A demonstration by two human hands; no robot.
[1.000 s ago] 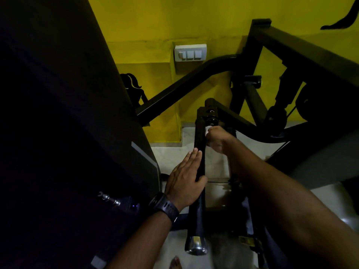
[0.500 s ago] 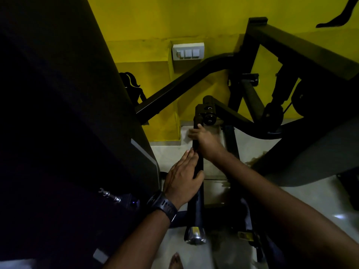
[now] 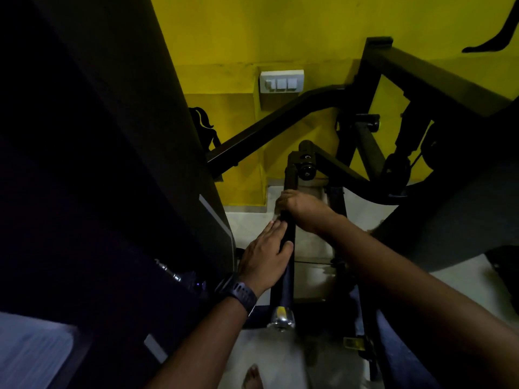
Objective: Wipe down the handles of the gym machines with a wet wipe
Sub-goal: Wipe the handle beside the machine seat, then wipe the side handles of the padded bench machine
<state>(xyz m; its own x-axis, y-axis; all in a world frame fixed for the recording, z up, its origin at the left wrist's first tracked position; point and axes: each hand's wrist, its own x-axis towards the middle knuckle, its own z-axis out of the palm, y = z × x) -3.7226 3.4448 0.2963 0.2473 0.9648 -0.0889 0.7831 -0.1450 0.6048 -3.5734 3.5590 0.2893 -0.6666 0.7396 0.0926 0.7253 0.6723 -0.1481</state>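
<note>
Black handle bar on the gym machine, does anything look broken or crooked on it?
Nothing stands out. The long black handle bar looks straight and whole down to its shiny metal end cap. The right hand grips it near the top, and the left hand rests along it lower down.

Handle [image 3: 289, 237]: black, matt; grip sleeve looks rubbery or foam, can't tell which.
End cap [image 3: 281, 318]: chromed metal, glossy, bright highlights.
Machine frame [image 3: 269, 127]: black painted metal, dull satin sheen.
Pivot knob [image 3: 307, 167]: black, glossy.
Wall [image 3: 238, 37]: yellow paint, matt, faintly mottled.
Switch plate [image 3: 280, 81]: white plastic, smooth.
Watch strap [image 3: 241, 294]: dark, matt, rubbery, perforated.
Floor [image 3: 244, 223]: pale, smooth, slight shine.
Pin [image 3: 168, 272]: polished metal.
</note>
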